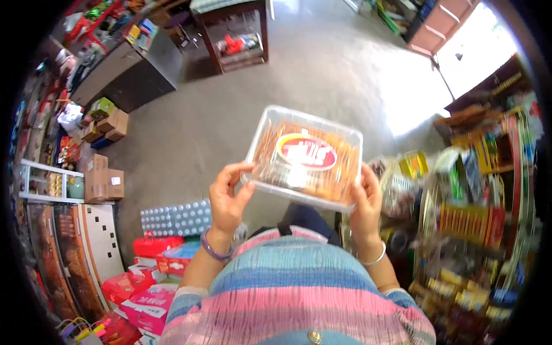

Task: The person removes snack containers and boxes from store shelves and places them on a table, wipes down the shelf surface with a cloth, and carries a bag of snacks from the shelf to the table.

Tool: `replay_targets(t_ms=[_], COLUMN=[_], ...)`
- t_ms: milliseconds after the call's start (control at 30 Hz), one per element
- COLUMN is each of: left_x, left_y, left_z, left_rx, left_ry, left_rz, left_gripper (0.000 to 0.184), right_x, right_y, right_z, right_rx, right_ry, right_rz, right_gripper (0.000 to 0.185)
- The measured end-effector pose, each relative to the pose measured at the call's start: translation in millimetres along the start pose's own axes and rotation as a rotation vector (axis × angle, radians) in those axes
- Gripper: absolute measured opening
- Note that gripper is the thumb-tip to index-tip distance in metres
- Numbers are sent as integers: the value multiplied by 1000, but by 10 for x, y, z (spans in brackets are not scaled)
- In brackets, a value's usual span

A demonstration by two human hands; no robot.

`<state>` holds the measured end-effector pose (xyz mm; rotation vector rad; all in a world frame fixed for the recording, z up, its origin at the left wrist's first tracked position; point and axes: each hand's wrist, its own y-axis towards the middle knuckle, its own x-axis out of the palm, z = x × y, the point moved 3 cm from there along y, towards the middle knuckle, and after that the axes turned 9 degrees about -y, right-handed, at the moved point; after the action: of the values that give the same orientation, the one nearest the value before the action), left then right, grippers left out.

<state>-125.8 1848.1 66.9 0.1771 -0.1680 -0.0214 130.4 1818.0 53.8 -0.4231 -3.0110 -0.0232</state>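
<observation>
A clear plastic box [264,123] of thin brown snack sticks, with a red and yellow oval label on its lid, is held up in front of my body, tilted slightly. My left hand [230,198] grips its near left corner, thumb on the side and fingers around the edge. On the opposite side, my right hand [367,201] grips the near right corner. The exact kind of snack inside cannot be made out.
Cardboard boxes [103,178] stand by shelving on the left. Red and pink cartons [146,305] are stacked at lower left. Packed goods [471,224] crowd shelves on the right. A dark wooden table [230,34] stands ahead, and a doorway [477,52] lets in bright light.
</observation>
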Motion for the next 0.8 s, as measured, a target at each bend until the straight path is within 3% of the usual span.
replay_targets(t_ms=[33,133,300,400,467,633,800], left_x=[9,58,-10,-873,-598,-818,-1938], left_y=[180,834,1362,2430,2044,2386,4097], left_z=[-11,-30,-85,-576,-497,-765,-836], left_rx=[-88,18,29,33,23,44,16], left_ry=[4,25,-90,-131,-176,-226,-268], left_rz=[27,82,269,365,427,492,391], left_gripper=[28,26,26,27,27,31,30], right_x=[-11,174,554,1616,1314,1621,3043], right_y=[267,1112,1877,2977,2739,3121,4369], right_z=[14,-15,-17,488,323,596,617], right_rx=[29,35,71,107,122,108,143], right_ry=[14,25,30,30,24,-109,-133], right_rz=[-28,-150,-276,-381,-414,-430,-432], right_gripper=[49,49,50,48,48,47,50])
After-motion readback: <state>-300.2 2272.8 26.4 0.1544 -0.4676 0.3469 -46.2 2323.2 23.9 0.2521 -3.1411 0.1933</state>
